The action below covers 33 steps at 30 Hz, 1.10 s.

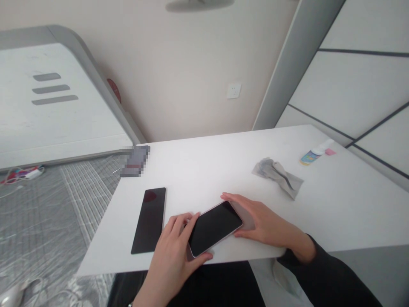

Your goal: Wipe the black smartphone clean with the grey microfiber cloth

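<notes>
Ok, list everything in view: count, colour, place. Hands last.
phone: one, black screen with pinkish edge, near front edge of table, between both hands
dark panel: one, black, flat on table left of the phone
cloth: one, grey, crumpled, right of centre on table
small bottle: one, white with blue and yellow label, lying at far right of table
pink piece: one, beside the bottle
table: one, white
wall socket: one, white, on wall behind
left hand: one, gripping phone's near end
right hand: one, dark sleeve, against phone's far end
</notes>
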Tool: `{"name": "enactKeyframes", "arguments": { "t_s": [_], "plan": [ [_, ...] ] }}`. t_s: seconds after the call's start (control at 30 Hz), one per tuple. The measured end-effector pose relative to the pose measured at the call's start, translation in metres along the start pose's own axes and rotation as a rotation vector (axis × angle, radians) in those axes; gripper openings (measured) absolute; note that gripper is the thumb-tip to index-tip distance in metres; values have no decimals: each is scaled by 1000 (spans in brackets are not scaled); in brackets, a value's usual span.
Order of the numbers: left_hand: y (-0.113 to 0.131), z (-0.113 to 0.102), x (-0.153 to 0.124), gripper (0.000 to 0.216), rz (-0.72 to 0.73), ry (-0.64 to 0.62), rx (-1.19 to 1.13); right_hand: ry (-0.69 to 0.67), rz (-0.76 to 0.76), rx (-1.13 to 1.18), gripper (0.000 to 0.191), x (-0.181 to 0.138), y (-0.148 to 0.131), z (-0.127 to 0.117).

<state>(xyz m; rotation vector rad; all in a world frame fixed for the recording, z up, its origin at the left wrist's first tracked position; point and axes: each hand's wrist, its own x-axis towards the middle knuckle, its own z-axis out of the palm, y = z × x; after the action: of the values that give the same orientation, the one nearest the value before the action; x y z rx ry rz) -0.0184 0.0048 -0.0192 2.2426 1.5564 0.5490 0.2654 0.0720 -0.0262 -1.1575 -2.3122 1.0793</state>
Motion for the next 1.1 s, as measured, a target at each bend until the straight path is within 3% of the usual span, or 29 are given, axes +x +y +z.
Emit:
{"name": "enactKeyframes", "arguments": {
  "t_s": [0.3, 0.47, 0.57, 0.63, 0.73, 0.87, 1.0, 1.1],
  "plan": [
    [1, 12, -3, 78, -97, 9, -212, 10, -55, 34, 81, 4, 7, 3],
    [3, 11, -8, 96, -284, 35, -694, 30, -72, 61, 84, 0, 6, 9],
    [5, 10, -9, 88, -383, 54, -1107, 149, -89, 87, 85, -5, 9, 16],
    [6, 11, -7, 85, -492, 42, -1237, 254, -97, 114, 79, -8, 10, 18],
    [9, 15, -3, 87, -623, 39, -1278, 304, -72, 171, 73, -10, 7, 17],
    [9, 20, -1, 86, -664, 118, -1341, 252, -19, 303, 75, -9, -1, 13],
    [8, 24, -2, 82, -695, 210, -1306, 215, 7, 627, 82, -8, -5, 14],
    [8, 26, -3, 80, -686, 225, -1285, 166, 46, 856, 72, -8, -5, 16]
  ]
}}
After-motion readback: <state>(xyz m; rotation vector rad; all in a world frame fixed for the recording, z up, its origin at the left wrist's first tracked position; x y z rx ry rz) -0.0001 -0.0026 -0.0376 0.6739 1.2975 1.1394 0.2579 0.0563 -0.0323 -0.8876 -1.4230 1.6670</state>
